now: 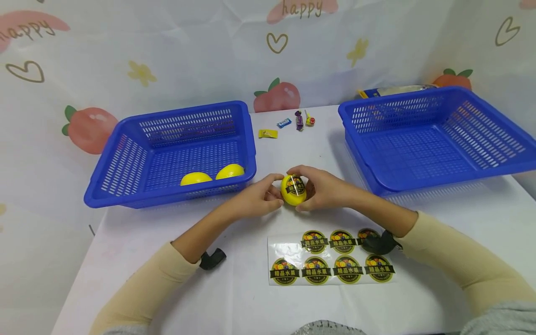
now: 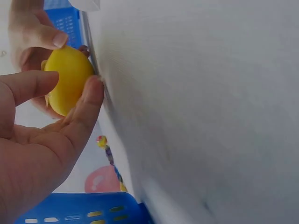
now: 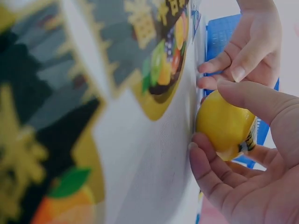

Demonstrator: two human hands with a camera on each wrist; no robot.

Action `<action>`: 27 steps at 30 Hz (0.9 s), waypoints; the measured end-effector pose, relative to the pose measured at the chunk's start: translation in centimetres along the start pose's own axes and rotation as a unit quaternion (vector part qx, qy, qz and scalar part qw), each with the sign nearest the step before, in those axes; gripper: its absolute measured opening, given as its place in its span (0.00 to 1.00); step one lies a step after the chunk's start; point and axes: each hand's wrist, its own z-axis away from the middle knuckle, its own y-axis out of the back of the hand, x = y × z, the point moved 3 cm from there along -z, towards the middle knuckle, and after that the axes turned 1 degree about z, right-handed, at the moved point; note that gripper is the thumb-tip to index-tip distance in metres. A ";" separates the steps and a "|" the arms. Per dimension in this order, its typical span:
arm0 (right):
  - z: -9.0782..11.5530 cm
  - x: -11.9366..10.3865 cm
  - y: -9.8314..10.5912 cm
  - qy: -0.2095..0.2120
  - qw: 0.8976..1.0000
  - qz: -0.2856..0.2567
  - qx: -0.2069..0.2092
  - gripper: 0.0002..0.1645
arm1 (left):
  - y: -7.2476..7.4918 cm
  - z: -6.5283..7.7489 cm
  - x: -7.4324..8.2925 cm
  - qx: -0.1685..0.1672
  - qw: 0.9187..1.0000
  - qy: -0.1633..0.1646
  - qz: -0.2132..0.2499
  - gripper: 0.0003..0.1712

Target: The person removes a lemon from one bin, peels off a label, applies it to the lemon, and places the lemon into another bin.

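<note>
A yellow lemon (image 1: pixel 289 199) with a round black-and-gold fruit sticker (image 1: pixel 296 184) on it sits between both hands, low over the white table. My right hand (image 1: pixel 324 188) holds it from the right, thumb and fingers round its side. At its left side is my left hand (image 1: pixel 258 197), thumb and index finger spread; whether the tips touch the lemon is hard to tell. In the left wrist view the lemon (image 2: pixel 70 77) shows no sticker. The right wrist view shows the sticker's edge on the lemon (image 3: pixel 224 123). In front lies a sheet of matching stickers (image 1: pixel 293 246).
A blue basket (image 1: pixel 167 195) on the left contains two lemons (image 1: pixel 196 178). Another blue basket (image 1: pixel 418 153) stands on the right, with a partly hidden package (image 1: pixel 402 89) behind it. Wrapped candies (image 1: pixel 268 133) lie near the back. My right sleeve's black strap (image 1: pixel 378 244) overlaps the sheet.
</note>
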 end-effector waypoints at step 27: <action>4.3 -4.2 5.8 0.004 0.994 0.089 0.055 0.51 | -0.2 5.1 4.7 0.132 0.942 -0.195 -0.239 0.30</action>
